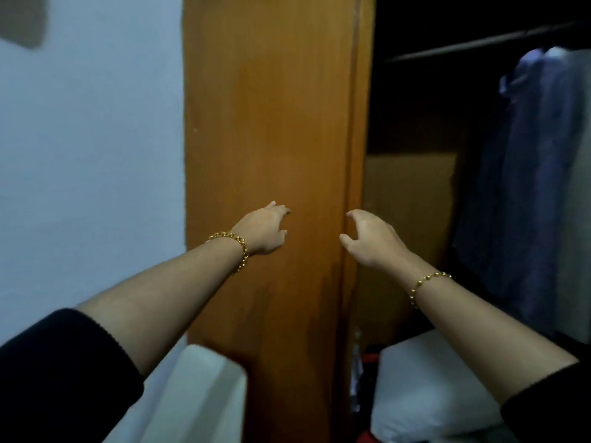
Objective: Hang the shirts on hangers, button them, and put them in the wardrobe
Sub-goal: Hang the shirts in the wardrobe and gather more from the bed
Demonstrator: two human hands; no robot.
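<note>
Left hand (262, 230): fingers relaxed, holding nothing, in front of the wooden wardrobe door (271, 123) | Right hand (372, 239): fingers loosely curled, empty, beside the door's edge | Shirts (527, 187): hanging from rail (479, 43), up and right of the right hand | Pillow (431, 394): white, beneath the right forearm

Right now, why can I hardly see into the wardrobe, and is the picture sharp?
Head view: the wardrobe interior lies in deep shadow, so the hanging shirts show dimly; the whole frame is soft, left hand and right hand included; the wooden door and pale wall are dully lit, without glare.
</note>
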